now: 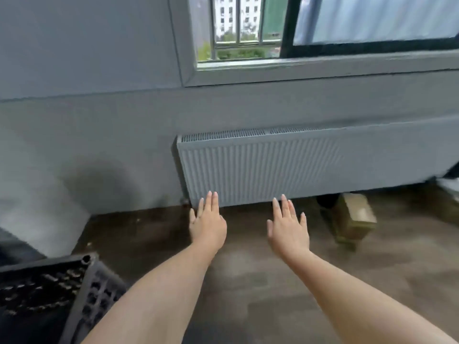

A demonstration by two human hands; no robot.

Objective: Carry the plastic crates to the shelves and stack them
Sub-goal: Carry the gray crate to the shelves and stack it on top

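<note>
A dark grey perforated plastic crate (96, 289) sits at the bottom left, partly cut off by the frame edge. My left hand (207, 222) is stretched out ahead over the floor, palm down, fingers straight and slightly apart, holding nothing. My right hand (288, 228) is held out the same way beside it, also empty. Both hands are to the right of the crate and apart from it. No shelves are in view.
A grey radiator (260, 167) hangs on the wall straight ahead under a barred window (238, 28). A cardboard box (355, 217) lies on the dark floor at the right, below the radiator's end. A pale object shows at the right edge.
</note>
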